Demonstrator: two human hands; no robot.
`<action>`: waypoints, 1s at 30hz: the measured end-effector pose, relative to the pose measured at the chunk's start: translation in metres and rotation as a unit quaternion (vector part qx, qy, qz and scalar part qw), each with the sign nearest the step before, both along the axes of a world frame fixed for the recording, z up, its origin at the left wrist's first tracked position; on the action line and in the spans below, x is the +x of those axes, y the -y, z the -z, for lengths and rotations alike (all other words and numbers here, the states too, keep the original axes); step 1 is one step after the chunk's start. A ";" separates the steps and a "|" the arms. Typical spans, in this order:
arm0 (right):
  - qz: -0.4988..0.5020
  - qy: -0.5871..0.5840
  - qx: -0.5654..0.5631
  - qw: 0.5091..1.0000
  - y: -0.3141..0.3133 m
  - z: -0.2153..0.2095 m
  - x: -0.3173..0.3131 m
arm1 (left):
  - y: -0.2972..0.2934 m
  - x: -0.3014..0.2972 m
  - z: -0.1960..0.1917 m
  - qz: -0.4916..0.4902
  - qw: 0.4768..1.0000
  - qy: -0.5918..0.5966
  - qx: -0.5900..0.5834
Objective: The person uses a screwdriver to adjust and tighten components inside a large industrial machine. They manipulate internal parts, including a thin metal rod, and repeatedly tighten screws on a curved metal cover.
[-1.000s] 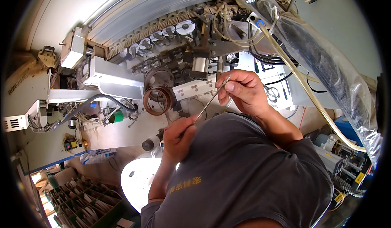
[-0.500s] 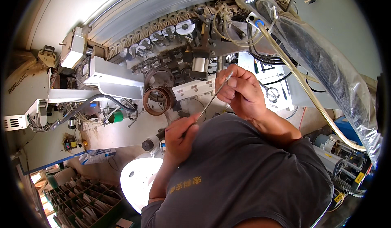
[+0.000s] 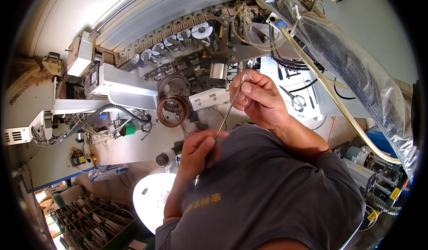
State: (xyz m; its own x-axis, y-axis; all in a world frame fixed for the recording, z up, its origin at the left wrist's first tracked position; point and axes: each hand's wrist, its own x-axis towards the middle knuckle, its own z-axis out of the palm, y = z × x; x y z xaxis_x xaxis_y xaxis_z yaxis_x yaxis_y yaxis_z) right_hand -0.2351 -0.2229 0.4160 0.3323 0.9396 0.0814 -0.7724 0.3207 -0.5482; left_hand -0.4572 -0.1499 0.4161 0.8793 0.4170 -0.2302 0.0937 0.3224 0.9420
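The person's left hand [image 3: 199, 152] is holding the lower end of a thin metal rod [image 3: 228, 111] between thumb and forefinger, its other fingers curling inward. The right hand [image 3: 262, 97] is pinching the rod near its bent, hook-like top, with little gap between thumb and forefinger and the remaining fingers folding beneath. The rod is slanting between the two hands, its hook end rising just above the right thumb. A brown ring [image 3: 160, 111] is sitting beyond the left hand and to its left. To the right of the right hand, scissors [image 3: 298, 102] are lying on a white surface [image 3: 308, 109]; farther right, a plastic-wrapped hose [image 3: 347, 67] is running diagonally.
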 end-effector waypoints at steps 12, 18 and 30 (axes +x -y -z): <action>0.008 -0.026 0.047 0.999 -0.007 -0.003 -0.009 | 0.009 0.005 0.010 -0.046 0.981 -0.012 0.191; 0.034 -0.030 0.047 0.998 -0.007 -0.005 -0.014 | 0.012 0.007 0.010 -0.069 0.968 0.000 0.240; 0.049 0.074 0.027 0.996 -0.007 0.000 -0.011 | 0.008 0.008 -0.006 -0.038 0.998 -0.032 -0.025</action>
